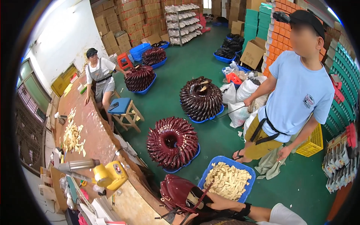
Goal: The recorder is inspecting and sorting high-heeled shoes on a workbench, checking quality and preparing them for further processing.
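Note:
Several glossy burgundy shoes [173,189] are bunched together low in the view, with thin straps and small buckles hanging from them. My right hand [222,202] closes on the edge of the nearest shoe, by its dark opening with a pale insole. Under the bunch, my left hand [184,218] is curled against the shoes' straps, partly cut off by the lower edge. Just beyond my right hand, a blue tub [250,190] holds many cream-coloured flat pieces. Left of the shoes runs a worn brown worktable [129,200].
A yellow heat tool [112,175] and loose cream pieces [73,137] lie on the worktable. Ring-stacked burgundy shoes [157,150] and darker ones [198,103] stand in blue tubs. One person [300,86] stands at right holding a thin rod; another [101,73] is by the table.

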Available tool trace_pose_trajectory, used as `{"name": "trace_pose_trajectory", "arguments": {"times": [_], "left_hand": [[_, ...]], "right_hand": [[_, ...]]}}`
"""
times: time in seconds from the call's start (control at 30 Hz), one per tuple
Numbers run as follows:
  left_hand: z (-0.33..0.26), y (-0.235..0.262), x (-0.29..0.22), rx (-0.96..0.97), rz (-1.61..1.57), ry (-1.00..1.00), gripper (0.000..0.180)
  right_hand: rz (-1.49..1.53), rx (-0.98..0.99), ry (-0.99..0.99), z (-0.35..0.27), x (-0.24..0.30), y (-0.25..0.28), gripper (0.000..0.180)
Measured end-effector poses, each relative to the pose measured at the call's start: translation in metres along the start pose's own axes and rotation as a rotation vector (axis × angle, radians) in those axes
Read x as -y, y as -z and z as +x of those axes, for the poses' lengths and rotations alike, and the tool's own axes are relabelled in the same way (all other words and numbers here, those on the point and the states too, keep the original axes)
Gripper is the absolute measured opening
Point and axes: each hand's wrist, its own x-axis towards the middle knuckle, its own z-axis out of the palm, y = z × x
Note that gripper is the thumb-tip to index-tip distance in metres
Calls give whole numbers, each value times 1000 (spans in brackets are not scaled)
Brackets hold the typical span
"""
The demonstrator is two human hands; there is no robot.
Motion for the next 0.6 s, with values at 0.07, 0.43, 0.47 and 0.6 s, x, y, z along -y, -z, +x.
{"name": "trace_pose_trajectory", "arguments": {"times": [0.07,0.43,0.47,0.6], "left_hand": [[12,17,-6,2,-75,24,26],[57,97,-39,60,-117,-242,33],[59,121,-35,101,343,-127,48],[58,142,-54,197,93,-116,67]], "right_hand": [[-8,-19,32,24,13,3,73],[143,-62,-35,115,64,-17,72],[154,-61,-46,119,66,-21,73],[168,69,-163,141,68,-28,74]]}}
